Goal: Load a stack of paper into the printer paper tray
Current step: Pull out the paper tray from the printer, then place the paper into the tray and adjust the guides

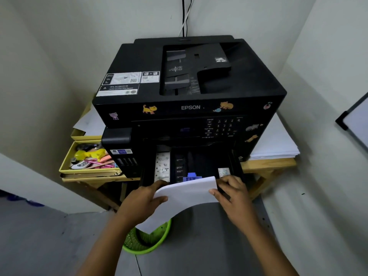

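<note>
A wooden table (268,166) carries the black printer (189,92), yellow trays (65,166) (cluttered) and loose paper sheets (276,144).

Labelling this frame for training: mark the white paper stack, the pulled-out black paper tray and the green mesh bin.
white paper stack (187,193), head view, top sheet.
black paper tray (199,162), head view, bare floor.
green mesh bin (137,243), head view, inner wall.

- To your left, a yellow tray (66,163) sits on the wooden table (268,166), crammed with pens and a yellow plastic piece (the smaller bits are too jumbled to name).
- A pile of white sheets (275,144) lies on the table's right side.
- Below you stands a green mesh bin (139,246) on the floor.
- Two cables (186,16), one black and one white, run up the wall.
- A whiteboard (356,118) leans at the right edge.
</note>
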